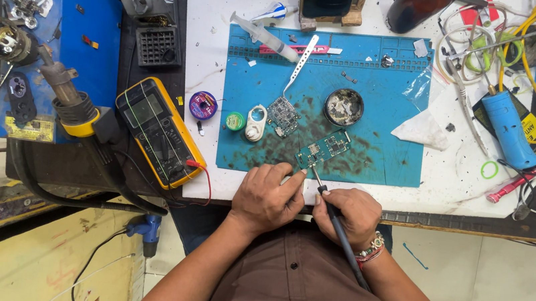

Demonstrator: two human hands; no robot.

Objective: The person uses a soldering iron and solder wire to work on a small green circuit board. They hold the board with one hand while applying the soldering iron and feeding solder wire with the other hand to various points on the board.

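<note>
Soldering a small green circuit board (323, 148)

My right hand (351, 215) grips the soldering iron (334, 220), tip on the board's near end; my left hand (267, 196) pinches that edge.

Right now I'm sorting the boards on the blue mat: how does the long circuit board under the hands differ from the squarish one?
The long circuit board is a narrow strip, tilted; the squarish board is compact. The long one is pinned by the left hand and met by the soldering iron in the right hand; the squarish one lies untouched. Both are green and rest on the mat.
</note>
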